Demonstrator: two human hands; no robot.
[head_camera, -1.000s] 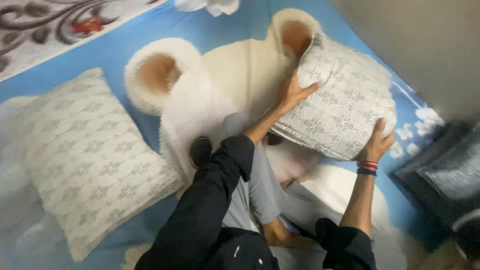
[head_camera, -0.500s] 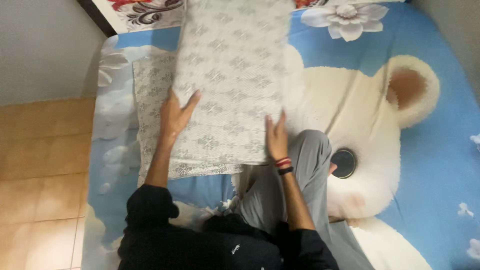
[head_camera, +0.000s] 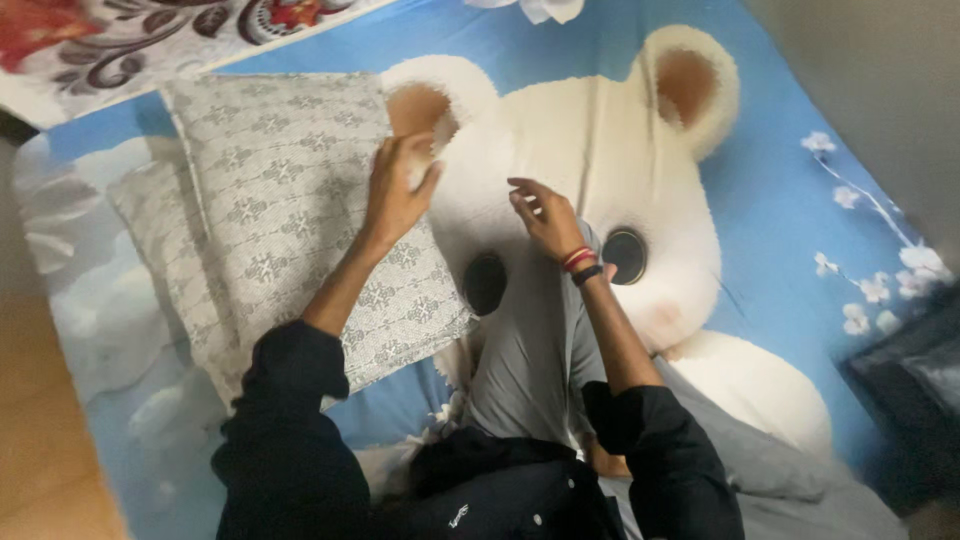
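The top pillow (head_camera: 290, 200) has come down flat onto the lower pillow (head_camera: 165, 260), just left of the printed bear (head_camera: 600, 170) on the bed sheet (head_camera: 780, 200). Left hand (head_camera: 397, 190) rests open at its right edge; right hand (head_camera: 545, 215) hovers released, empty, over the bear.

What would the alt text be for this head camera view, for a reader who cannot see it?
Seen from above, a person's left hand rests on the edge of the top pillow, grey and patterned, stacked on a second pillow. The right hand, empty with fingers loosely spread, hovers above a blue bedsheet printed with a large white teddy bear.
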